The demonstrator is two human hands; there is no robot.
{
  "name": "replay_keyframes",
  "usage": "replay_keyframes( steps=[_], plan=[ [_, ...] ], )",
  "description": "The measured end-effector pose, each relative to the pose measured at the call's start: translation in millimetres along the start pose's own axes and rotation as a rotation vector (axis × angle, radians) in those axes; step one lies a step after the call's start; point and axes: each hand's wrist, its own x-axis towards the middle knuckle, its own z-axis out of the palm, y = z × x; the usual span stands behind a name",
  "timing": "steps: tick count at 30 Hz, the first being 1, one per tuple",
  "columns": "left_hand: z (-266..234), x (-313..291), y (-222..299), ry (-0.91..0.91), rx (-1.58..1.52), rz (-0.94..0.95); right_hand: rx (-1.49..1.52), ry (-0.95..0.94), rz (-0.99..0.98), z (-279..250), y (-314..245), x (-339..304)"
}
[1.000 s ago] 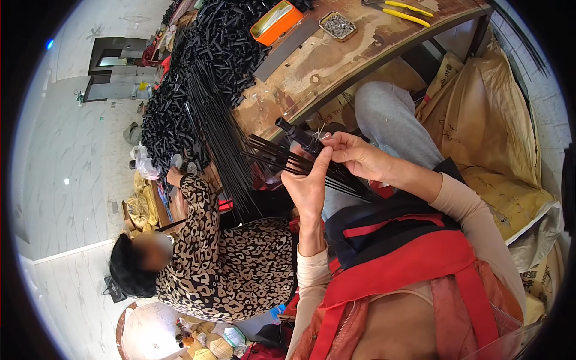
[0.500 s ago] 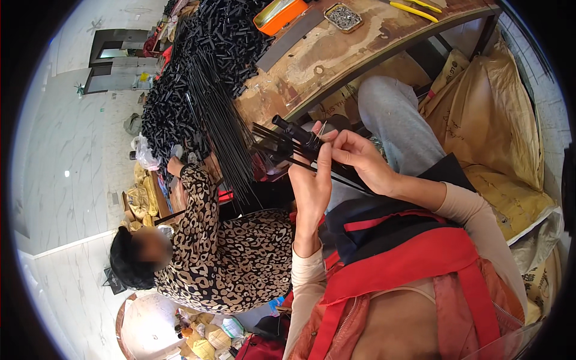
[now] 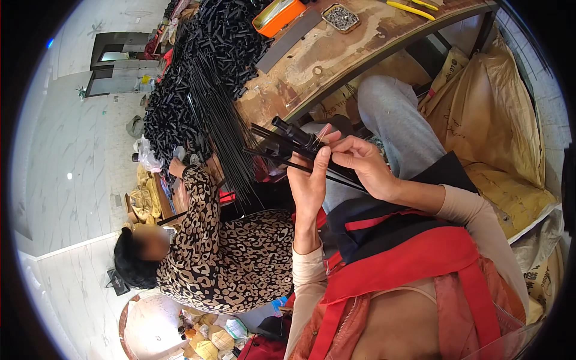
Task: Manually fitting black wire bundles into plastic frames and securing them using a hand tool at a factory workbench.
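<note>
My left hand (image 3: 308, 181) is closed round several thin black rods (image 3: 270, 157) and a short black tubular part (image 3: 294, 132) with a ringed end. My right hand (image 3: 367, 167) meets it from the right, thumb and forefinger pinched together by the tube's inner end. Thin pale slivers (image 3: 324, 134) stick up by the fingertips; whatever lies inside that pinch is too small to make out. Both hands are over my lap, in front of the table edge.
The wooden table (image 3: 312, 63) bears a heap of black tubular parts (image 3: 222, 36) and a bundle of long black rods (image 3: 219, 120). An orange box (image 3: 279, 18), a tray of small metal pieces (image 3: 341, 18) and yellow-handled pliers (image 3: 411, 9) lie beyond. A co-worker in a leopard-print top (image 3: 222, 258) sits left.
The rods in my left hand have shifted slightly, one now standing apart below the others. My right fingers stay pinched near the tube's end. The view has moved a little.
</note>
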Motion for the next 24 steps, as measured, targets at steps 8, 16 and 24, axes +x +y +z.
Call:
replay_keyframes(
  steps=[8, 16, 24],
  plan=[
    [5.9, -2.1, 3.0, 0.066, 0.397, 0.089, 0.133, -0.186, 0.247, -8.1, -9.8, 10.4],
    [12.8, 2.8, -10.7, 0.099, 0.321, 0.101, 0.203, -0.266, 0.322, -25.5, 0.8, 15.2],
    [-11.1, 26.4, -26.3, -0.19, 0.022, -0.05, -1.657, -0.253, -0.694, -91.9, -108.5, 73.0]
  ],
)
